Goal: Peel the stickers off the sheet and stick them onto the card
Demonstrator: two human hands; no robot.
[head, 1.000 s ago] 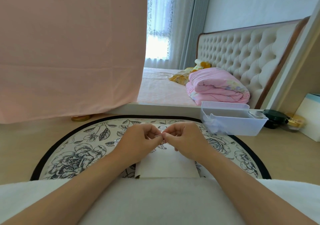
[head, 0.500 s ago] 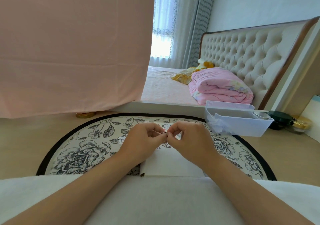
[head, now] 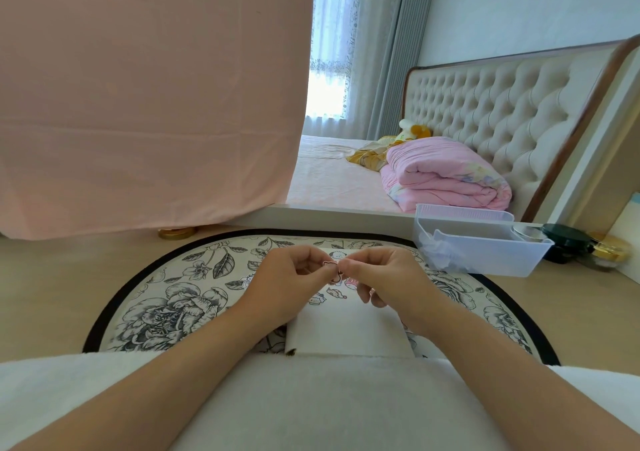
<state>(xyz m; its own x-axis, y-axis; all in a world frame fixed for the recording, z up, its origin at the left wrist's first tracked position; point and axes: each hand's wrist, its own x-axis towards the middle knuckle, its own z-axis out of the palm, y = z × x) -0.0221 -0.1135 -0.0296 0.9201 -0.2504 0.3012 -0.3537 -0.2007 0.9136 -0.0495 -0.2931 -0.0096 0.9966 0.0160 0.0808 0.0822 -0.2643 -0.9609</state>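
Sticker: a small cartoon sticker with a dark outline (head: pixel 328 263) is held in the air between the fingertips of both hands, just above the far half of the card.
Left hand: the left hand (head: pixel 294 277) has its fingers curled, and thumb and forefinger pinch the sticker's left side.
Right hand: the right hand (head: pixel 384 277) also has its fingers curled; its thumb and forefinger tips meet the sticker from the right, touching the left thumb.
Card: a pale rectangular card (head: pixel 346 329) lies flat directly beneath both hands, its near edge against the person's lap. A few small cartoon stickers (head: pixel 334 292) show on its far part, just below the fingertips.
Sticker sheet: a white sheet printed with cartoon figures (head: pixel 247 279) peeks out to the left of the left hand and under that wrist. Most of it is hidden by the hand and the card.
Lap: white cloth (head: pixel 329 409) fills the bottom of the view, with both forearms crossing it.
Mat: a round mat with a black-and-white flower print and a black rim (head: pixel 166 312) carries the card and sheet, and lies on the pale wooden floor (head: pixel 45 294).
Box: a translucent white plastic box (head: pixel 485 253) stands at the mat's far right edge, near the right hand but apart from it.
Jars: a dark round jar (head: pixel 568 242) and a gold-lidded jar (head: pixel 609 248) sit on the floor beyond the box.
Background: a pink hanging cloth (head: pixel 138 104) fills the left, and a bed with a folded pink quilt (head: pixel 446 176) and a tufted cream headboard (head: pixel 502 104) stands behind.
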